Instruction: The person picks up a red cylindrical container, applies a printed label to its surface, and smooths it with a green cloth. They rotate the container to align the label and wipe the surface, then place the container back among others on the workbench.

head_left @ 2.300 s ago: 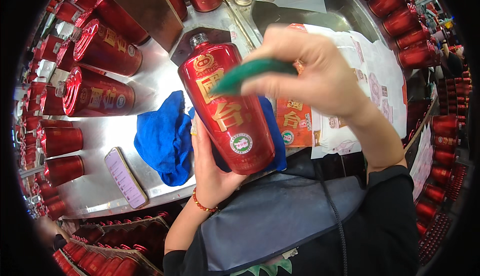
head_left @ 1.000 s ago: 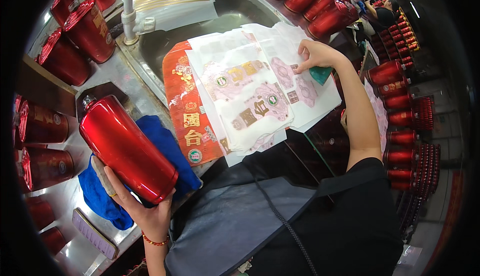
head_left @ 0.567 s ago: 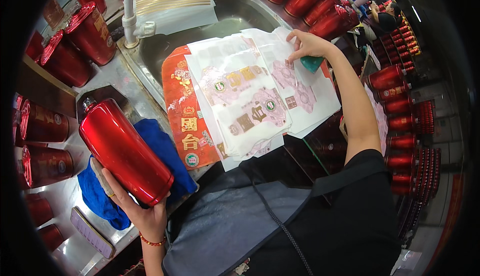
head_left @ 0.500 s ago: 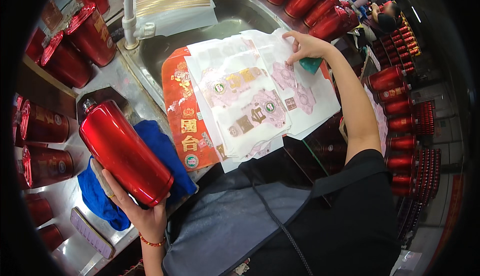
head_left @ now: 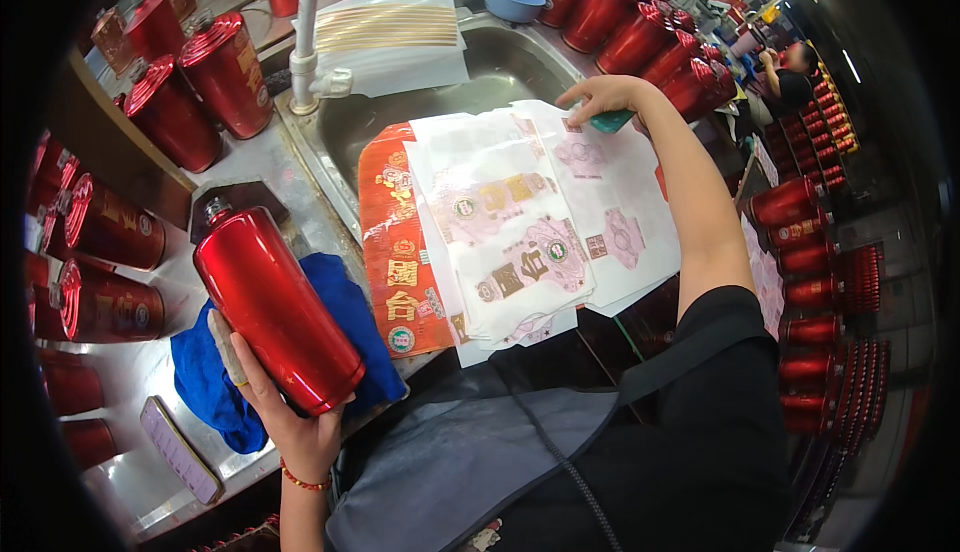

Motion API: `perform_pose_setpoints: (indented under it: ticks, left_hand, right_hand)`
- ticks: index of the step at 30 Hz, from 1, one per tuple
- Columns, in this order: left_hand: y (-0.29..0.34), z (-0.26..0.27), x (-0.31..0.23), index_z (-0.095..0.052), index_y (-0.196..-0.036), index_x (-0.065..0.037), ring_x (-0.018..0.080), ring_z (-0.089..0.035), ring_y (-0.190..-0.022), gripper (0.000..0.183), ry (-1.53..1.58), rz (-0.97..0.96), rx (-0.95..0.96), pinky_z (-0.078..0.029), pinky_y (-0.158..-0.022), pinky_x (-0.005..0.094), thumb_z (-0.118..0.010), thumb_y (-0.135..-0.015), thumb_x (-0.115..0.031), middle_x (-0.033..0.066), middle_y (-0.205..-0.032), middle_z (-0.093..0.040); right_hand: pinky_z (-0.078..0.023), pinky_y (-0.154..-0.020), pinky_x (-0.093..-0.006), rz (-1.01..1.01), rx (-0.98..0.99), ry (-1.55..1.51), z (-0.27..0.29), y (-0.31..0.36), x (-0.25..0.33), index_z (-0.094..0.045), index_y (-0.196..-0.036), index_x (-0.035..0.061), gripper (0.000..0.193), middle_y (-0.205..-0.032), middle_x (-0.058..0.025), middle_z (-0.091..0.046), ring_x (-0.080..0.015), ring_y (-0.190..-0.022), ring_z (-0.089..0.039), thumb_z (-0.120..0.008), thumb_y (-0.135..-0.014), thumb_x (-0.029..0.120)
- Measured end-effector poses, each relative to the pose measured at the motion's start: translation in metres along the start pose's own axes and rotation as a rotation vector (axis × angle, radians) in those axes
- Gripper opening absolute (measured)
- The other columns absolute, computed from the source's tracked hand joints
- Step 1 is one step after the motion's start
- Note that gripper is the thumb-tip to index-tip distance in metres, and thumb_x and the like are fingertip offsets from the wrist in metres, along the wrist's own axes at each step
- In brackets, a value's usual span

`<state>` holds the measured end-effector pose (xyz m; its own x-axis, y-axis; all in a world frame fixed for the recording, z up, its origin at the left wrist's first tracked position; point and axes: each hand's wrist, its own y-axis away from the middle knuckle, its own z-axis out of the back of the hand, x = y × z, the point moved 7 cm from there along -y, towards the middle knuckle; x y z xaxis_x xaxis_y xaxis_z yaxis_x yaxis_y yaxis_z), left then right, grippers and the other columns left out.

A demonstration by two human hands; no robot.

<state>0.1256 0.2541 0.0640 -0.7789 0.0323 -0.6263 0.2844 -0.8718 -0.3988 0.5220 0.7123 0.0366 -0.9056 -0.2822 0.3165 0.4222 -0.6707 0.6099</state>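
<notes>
My left hand [head_left: 290,417] wraps round the lower part of a shiny red bottle [head_left: 275,302], which leans with its neck away to the left. A yellowish wrap covers part of one finger. Under the bottle lies a crumpled blue cloth [head_left: 215,382]. My right hand [head_left: 605,102] is at the far right corner of a stack of white decal sheets [head_left: 625,187] with pink, gold and brown prints, its fingertips at the top sheet's edge. A small green piece [head_left: 610,122], perhaps a scraper, is tucked in that hand. An orange-red printed sheet [head_left: 405,297] lies beneath the stack.
Behind the sheets is a steel sink [head_left: 510,62] with a tap [head_left: 305,52], striped gold sheets [head_left: 385,30] and a blue bowl [head_left: 515,2]. Decorated red bottles [head_left: 115,302] crowd the left and back. A phone [head_left: 180,452] lies near left. Another person [head_left: 790,82] sits far right.
The view has shifted, so most things sit a little further right. My right hand has drawn its fingers in at the sheet corner. My left hand still holds the bottle.
</notes>
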Motion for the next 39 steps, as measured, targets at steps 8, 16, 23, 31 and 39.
perform_pose_setpoints:
  ticks: [8,16,23,31,39]
  left_hand:
    - [-0.001,0.002,0.004,-0.010,-0.159,0.004,0.0451,-0.021,-0.151,0.130,0.040,-0.067,0.063,-0.020,-0.123,0.0475,-0.092,-0.068,-0.039,0.0285,-0.164,-0.016]
    - [-0.022,0.006,-0.024,-0.004,-0.158,0.007,0.0511,-0.044,-0.135,0.126,-0.009,-0.069,-0.001,-0.048,-0.104,0.0469,-0.091,-0.072,-0.022,0.0363,-0.155,-0.025]
    - [-0.015,0.007,-0.010,-0.004,-0.156,0.011,0.0461,-0.047,-0.134,0.124,0.137,-0.055,0.055,-0.046,-0.105,0.0448,-0.089,-0.073,-0.023,0.0342,-0.151,-0.035]
    - [-0.021,0.009,0.002,-0.005,-0.157,0.010,0.0481,-0.031,-0.145,0.127,0.076,-0.080,0.201,-0.030,-0.118,0.0484,-0.090,-0.071,-0.031,0.0357,-0.157,-0.026]
    - [-0.027,0.025,-0.013,-0.001,-0.157,0.010,0.0454,-0.023,-0.150,0.137,0.293,-0.045,0.147,-0.025,-0.121,0.0471,-0.092,-0.070,-0.045,0.0329,-0.160,-0.020]
  right_hand:
    - [-0.051,-0.071,-0.0278,0.196,-0.120,-0.145,0.017,-0.012,0.015,-0.079,-0.094,0.0015,0.024,-0.081,-0.0018,-0.074,-0.0116,-0.074,-0.065,-0.081,-0.083,0.023]
    - [-0.050,-0.066,-0.0260,0.387,-0.538,0.034,0.026,0.075,0.175,-0.073,-0.090,-0.0018,0.015,-0.075,-0.0057,-0.071,-0.0105,-0.069,-0.063,-0.073,-0.085,0.013]
    - [-0.052,-0.068,-0.0262,0.843,-0.352,-0.017,-0.045,0.166,0.340,-0.070,-0.088,-0.0050,0.006,-0.078,-0.0095,-0.070,-0.0145,-0.073,-0.069,-0.070,-0.086,0.000]
    - [-0.052,-0.057,-0.0287,1.158,-0.078,-0.125,-0.090,0.215,0.417,-0.073,-0.087,0.0007,0.006,-0.072,-0.0086,-0.071,-0.0200,-0.064,-0.071,-0.074,-0.081,0.000]
    - [-0.053,-0.065,-0.0257,1.007,0.015,-0.263,-0.121,0.151,0.426,-0.069,-0.091,-0.0013,0.005,-0.078,-0.0074,-0.071,-0.0136,-0.070,-0.070,-0.069,-0.090,0.003]
